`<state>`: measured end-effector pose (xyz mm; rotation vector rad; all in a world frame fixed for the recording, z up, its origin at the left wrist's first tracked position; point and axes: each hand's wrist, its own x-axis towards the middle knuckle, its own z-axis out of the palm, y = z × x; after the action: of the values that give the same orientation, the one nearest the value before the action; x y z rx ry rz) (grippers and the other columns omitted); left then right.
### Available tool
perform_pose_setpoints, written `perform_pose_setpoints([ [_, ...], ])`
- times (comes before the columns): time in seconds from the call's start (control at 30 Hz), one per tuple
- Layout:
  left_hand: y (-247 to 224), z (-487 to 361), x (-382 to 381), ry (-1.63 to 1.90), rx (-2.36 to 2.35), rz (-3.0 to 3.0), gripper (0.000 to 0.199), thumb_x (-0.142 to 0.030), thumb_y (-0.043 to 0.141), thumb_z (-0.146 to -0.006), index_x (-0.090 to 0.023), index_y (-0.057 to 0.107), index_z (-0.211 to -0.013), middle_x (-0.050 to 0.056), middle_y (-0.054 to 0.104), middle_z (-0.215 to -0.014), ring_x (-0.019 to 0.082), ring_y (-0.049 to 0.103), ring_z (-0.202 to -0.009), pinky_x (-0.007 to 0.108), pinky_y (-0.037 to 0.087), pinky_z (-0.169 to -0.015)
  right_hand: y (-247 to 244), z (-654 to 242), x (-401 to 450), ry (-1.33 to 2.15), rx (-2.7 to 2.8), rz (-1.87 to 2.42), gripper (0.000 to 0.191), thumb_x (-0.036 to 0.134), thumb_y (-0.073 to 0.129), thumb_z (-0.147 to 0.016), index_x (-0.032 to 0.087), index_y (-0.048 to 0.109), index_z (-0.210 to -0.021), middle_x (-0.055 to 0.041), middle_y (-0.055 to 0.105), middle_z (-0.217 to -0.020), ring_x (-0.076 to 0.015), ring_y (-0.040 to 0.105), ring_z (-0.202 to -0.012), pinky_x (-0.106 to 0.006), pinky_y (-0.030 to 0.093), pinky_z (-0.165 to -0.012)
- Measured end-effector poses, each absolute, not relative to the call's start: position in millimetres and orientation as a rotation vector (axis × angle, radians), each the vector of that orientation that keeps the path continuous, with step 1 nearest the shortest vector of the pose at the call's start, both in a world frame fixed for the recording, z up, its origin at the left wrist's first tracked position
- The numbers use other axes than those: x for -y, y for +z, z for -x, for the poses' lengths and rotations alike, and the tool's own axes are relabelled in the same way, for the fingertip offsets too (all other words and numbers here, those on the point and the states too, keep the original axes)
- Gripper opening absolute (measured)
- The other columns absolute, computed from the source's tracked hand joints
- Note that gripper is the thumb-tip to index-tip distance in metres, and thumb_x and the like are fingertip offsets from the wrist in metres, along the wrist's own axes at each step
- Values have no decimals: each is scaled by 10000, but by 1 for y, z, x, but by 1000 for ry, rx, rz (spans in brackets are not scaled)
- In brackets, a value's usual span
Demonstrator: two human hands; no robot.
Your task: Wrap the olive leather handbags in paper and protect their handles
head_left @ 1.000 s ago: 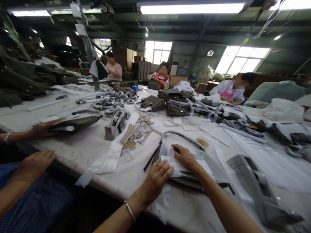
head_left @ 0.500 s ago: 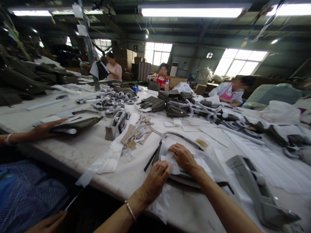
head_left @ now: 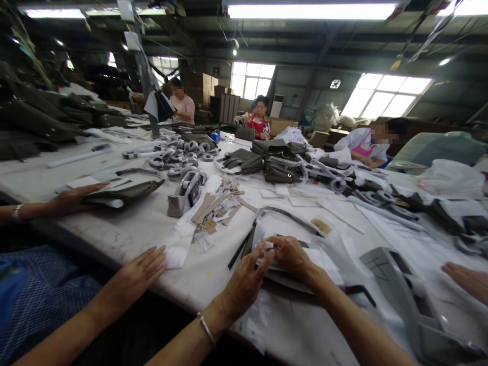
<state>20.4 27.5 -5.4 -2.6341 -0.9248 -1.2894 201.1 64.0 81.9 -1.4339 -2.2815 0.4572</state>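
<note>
A dark handbag [head_left: 247, 247] lies flat on the table in front of me, with white sheets [head_left: 324, 260] over it and a wrapped handle [head_left: 287, 213] arching at its far side. Over the bag, my left hand [head_left: 244, 279] and my right hand [head_left: 293, 256] meet with bent fingers. Both pinch a small white piece [head_left: 268, 245] that looks like paper or tape; the fingers partly cover it. A bracelet [head_left: 206, 329] circles my left wrist. The dark strap [head_left: 238, 249] hangs off the bag's left side.
A grey tape dispenser [head_left: 400, 290] stands at right, near another person's hand [head_left: 453, 269]. At left, a co-worker's hands [head_left: 133, 272] touch the table and another bag [head_left: 133, 193]. Paper tags [head_left: 217, 208], a smaller dispenser [head_left: 186, 190] and piled bags [head_left: 278, 160] lie beyond.
My hands have lifted from flat on the white sheet and come together, pinching a small white piece. The co-worker's near hand rose onto the table edge; another hand appeared at right.
</note>
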Motion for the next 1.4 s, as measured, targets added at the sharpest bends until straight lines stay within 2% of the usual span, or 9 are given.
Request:
perform_pose_setpoints([
  [0.17, -12, -21, -31, -1385, 889, 2606, 705, -2, 418, -897, -151, 177, -1543, 228, 348, -1517, 274, 454, -1353, 406, 514, -1014, 83, -185, -36, 280, 2397, 1440, 207, 136, 520, -862, 201, 691, -766, -45, 749, -748, -181, 693, -647, -237, 495, -612],
  [0.37, -7, -22, -30, -1483, 822, 2662, 655, -58, 418, -954, -152, 154, -1546, 164, 608, -1276, 222, 577, -1214, 392, 544, -970, 52, -190, -8, -5, 2229, 1095, 230, 147, 486, -951, 202, 673, -1074, -94, 733, -1080, -229, 685, -1032, -359, 549, -929],
  [0.43, -5, -22, -29, -1476, 823, 2689, 629, -66, 399, -966, -158, 163, -1543, 152, 627, -1248, 211, 598, -1179, 385, 552, -953, 46, -192, -4, -25, 2175, 1050, 245, 143, 504, -952, 215, 669, -1118, -89, 717, -1126, -220, 667, -1072, -359, 550, -950],
  [0.8, -6, -22, -32, -1466, 845, 2702, 414, -129, 402, -980, -121, 409, -1394, 131, 663, -1162, 208, 620, -1105, 390, 540, -963, 44, -186, 4, -33, 2042, 1007, 201, 164, 555, -935, 228, 725, -1022, -65, 723, -908, -196, 691, -873, -317, 598, -789],
  [0.97, 0, -19, -30, -1324, 843, 2676, 268, -145, 469, -956, -182, 583, -1196, 81, 685, -1134, 247, 499, -1317, 518, 350, -1155, 47, -197, 45, 30, 2118, 916, 195, 151, 585, -915, 230, 696, -1055, -55, 732, -917, -187, 697, -881, -343, 584, -870],
  [1.1, 2, -18, -30, -1300, 759, 2736, 310, -108, 446, -946, -157, 576, -1223, 93, 663, -1201, 219, 536, -1270, 436, 424, -1115, 32, -206, 81, 58, 2478, 930, 405, 249, 656, -881, 210, 603, -1281, -104, 699, -1191, -249, 625, -1157, -448, 454, -1090],
  [1.2, 1, -19, -30, -1338, 765, 2738, 284, -115, 439, -961, -155, 593, -1196, 87, 677, -1161, 216, 595, -1170, 384, 499, -1027, 13, -200, 88, 47, 2564, 1002, 536, 291, 677, -860, 195, 537, -1368, -124, 614, -1349, -287, 516, -1303, -496, 378, -1144],
  [1.33, 0, -19, -30, -1320, 785, 2730, 268, -127, 447, -969, -173, 607, -1180, 87, 687, -1129, 213, 609, -1148, 385, 510, -1005, 3, -183, 77, 145, 2313, 973, 201, 216, 592, -928, 209, 678, -1110, -67, 744, -1038, -219, 658, -1085, -454, 421, -1111],
  [1.4, 0, -19, -31, -1297, 793, 2731, 266, -125, 454, -966, -175, 609, -1177, 91, 687, -1125, 206, 608, -1148, 378, 512, -997, 7, -178, 72, 201, 2193, 967, 148, 207, 554, -952, 209, 702, -953, -39, 738, -847, -176, 698, -868, -360, 525, -974],
])
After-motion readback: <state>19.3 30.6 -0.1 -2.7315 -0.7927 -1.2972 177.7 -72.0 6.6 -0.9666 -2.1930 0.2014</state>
